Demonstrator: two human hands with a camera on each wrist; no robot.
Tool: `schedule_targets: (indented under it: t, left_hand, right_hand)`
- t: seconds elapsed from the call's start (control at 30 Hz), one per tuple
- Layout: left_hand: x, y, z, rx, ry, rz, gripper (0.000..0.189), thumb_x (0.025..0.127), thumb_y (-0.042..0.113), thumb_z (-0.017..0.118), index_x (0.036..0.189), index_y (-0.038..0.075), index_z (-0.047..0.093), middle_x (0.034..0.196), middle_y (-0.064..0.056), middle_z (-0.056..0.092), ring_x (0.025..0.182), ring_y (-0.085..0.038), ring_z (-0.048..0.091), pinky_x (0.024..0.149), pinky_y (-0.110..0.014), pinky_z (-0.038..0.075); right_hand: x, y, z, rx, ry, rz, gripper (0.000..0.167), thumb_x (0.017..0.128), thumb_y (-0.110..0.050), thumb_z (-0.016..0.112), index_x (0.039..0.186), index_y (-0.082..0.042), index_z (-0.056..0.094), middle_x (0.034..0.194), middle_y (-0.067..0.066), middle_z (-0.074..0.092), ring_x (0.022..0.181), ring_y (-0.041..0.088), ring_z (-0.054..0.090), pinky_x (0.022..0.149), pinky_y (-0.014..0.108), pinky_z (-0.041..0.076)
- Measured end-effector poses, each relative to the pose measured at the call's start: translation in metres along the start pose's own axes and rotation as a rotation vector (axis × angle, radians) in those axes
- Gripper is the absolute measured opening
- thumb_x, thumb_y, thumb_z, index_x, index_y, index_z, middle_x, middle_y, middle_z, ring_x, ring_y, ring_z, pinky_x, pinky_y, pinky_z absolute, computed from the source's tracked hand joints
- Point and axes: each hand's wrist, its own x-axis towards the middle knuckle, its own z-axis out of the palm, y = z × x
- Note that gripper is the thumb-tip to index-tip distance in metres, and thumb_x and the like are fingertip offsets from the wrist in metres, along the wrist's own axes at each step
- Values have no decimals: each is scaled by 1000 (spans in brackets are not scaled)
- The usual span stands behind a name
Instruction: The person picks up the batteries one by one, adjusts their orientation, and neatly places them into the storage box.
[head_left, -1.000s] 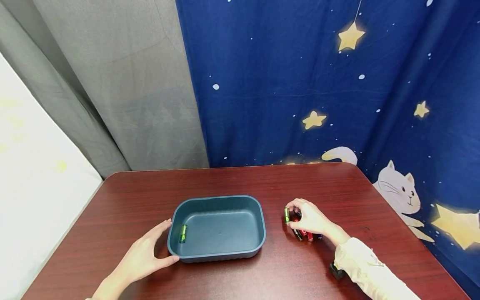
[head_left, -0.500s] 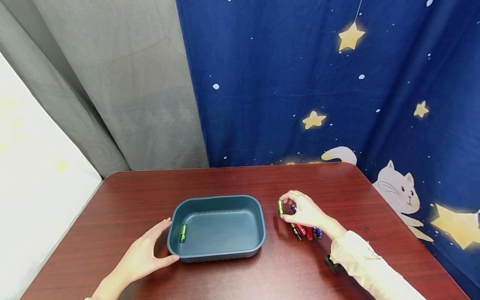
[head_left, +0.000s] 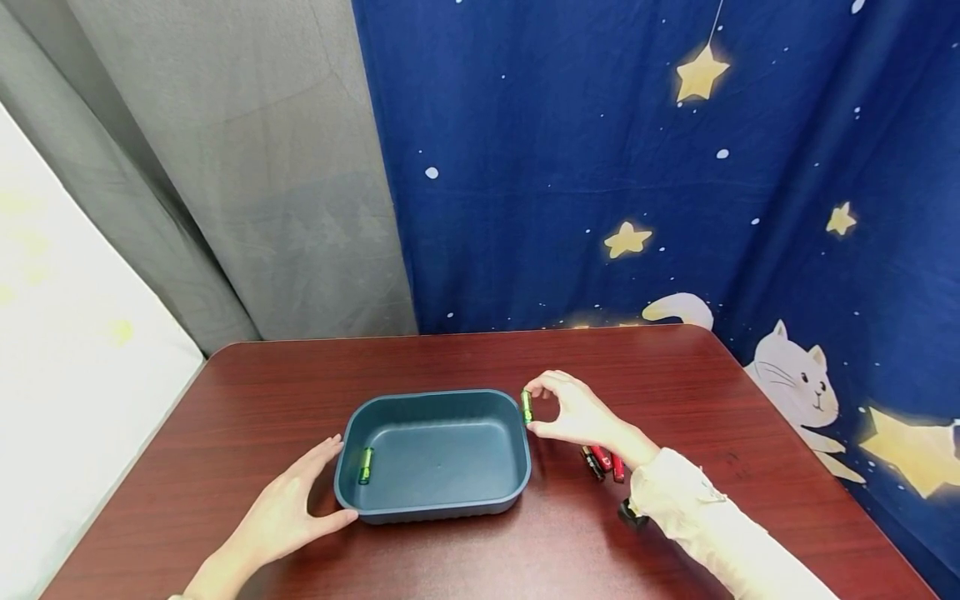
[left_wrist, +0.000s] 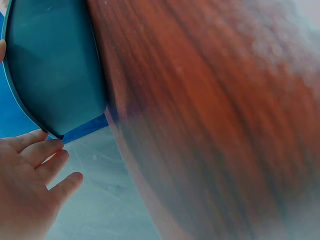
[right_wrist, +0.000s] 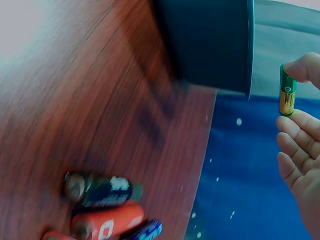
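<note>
As only head view shows, green battery (head_left: 365, 466), inside tray (head_left: 450, 462)

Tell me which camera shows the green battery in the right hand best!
The right wrist view: the green battery looks biggest there, pinched end to end by the right hand, its gold band clear. The head view shows it small, near the right rim of the tray. The left wrist view doesn't show it.
</note>
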Motion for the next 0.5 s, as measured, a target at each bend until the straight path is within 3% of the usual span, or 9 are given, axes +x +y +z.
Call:
schedule_targets:
  t: [0.2, 0.5]
  left_hand:
    - [1, 1, 0, -3, -1, -4, 89, 65, 65, 66, 133, 11, 45, 136, -10, 43, 121, -28, 43, 90, -52, 42]
    - [1, 1, 0, -14, -5, -15, 88, 65, 64, 67, 132, 12, 45, 136, -10, 43, 120, -28, 44, 89, -53, 42]
  right_hand:
    - [12, -11, 8, -7, -33, -21, 41, 64, -28, 76, 99, -12, 61, 87, -1, 58, 84, 10, 52, 75, 25, 45]
    - [32, -27, 24, 21, -89, -16, 41, 66, -29, 75, 101, -12, 61, 89, -1, 57, 85, 17, 54, 74, 23, 45]
